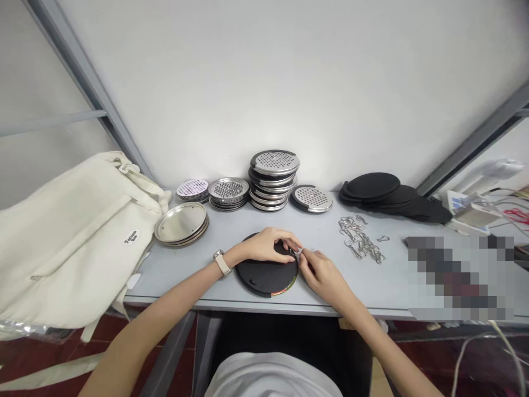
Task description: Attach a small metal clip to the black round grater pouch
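Note:
A round black disc-shaped cover (264, 275) lies on the table in front of me, with a thin coloured, shiny edge showing at its lower right. My left hand (270, 245) rests over the cover's upper part, its fingers curled at the right edge. Close against it, my right hand (322, 274) pinches a small pale, shiny piece at that edge; fingers hide most of it. Loose metal snap hooks (361, 240) lie to the right of my right hand.
Behind my hands stand stacks of round metal graters (275, 187), more graters (228, 190) and plain metal discs (182, 223). Black covers (372, 187) are piled at the back right. A cream bag (82, 237) leans over the left side; a pixelated patch (458, 278) covers the right.

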{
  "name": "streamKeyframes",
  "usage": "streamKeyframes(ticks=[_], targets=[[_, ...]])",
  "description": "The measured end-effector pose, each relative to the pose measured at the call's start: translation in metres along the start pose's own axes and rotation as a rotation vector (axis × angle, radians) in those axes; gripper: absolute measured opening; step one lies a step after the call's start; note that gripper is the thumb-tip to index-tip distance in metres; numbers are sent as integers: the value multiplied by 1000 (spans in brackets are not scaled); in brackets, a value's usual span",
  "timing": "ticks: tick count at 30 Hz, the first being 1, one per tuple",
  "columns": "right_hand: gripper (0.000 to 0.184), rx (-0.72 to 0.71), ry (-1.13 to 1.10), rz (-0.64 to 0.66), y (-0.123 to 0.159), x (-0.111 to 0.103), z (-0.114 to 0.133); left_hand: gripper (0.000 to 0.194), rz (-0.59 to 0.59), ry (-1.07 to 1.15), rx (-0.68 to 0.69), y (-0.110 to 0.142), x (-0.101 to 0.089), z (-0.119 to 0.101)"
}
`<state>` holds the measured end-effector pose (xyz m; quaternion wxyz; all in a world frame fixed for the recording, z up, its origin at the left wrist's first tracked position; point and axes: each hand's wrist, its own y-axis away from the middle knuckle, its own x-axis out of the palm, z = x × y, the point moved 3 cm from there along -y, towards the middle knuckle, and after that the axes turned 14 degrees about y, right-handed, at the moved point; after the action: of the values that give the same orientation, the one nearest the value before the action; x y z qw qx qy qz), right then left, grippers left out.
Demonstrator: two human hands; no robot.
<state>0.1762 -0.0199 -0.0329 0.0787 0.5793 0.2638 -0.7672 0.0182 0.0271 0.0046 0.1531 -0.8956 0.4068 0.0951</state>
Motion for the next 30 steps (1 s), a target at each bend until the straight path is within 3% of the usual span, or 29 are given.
streamKeyframes(ticks=[30], targets=[[24,13,-20,-34,1,-1,0,35,5,11,35,1,0,3]])
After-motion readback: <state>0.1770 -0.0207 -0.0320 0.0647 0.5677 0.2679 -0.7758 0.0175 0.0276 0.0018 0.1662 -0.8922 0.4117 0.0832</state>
